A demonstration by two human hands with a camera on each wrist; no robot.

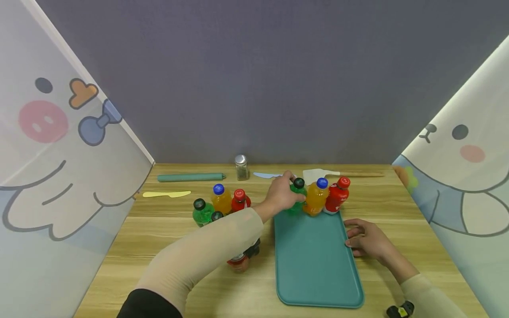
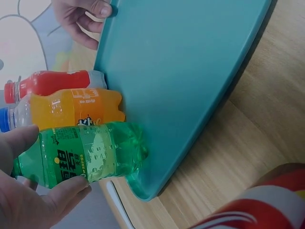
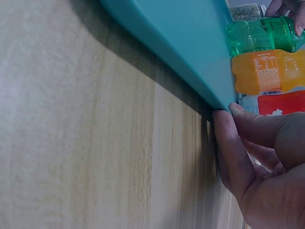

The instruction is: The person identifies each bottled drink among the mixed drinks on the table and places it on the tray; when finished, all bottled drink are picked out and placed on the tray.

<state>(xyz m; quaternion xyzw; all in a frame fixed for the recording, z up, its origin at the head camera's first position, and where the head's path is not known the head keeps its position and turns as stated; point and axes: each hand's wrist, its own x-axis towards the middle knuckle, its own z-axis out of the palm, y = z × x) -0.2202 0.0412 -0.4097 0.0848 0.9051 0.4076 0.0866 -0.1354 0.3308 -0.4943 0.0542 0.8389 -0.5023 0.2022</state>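
My left hand (image 1: 280, 194) holds a green soda bottle (image 2: 95, 155) round its upper part, fingers on one side and thumb on the other. The bottle is upright at the far left corner of a teal tray (image 1: 314, 260). Beside it, along the tray's far end, stand an orange soda bottle (image 1: 316, 201) with a blue cap and a red-labelled bottle (image 1: 336, 198) with a red cap. On the tray's right edge my right hand (image 1: 370, 240) pinches the rim between thumb and forefinger, as the right wrist view shows.
Left of the tray stand more bottles: green (image 1: 203, 214), orange (image 1: 222, 201), red-capped (image 1: 240, 201), others partly behind my left forearm. Along the back lie a green rod (image 1: 191, 177), a yellow knife (image 1: 167, 194), a shaker (image 1: 241, 168), a blue knife (image 1: 266, 175) and a spatula (image 1: 318, 175).
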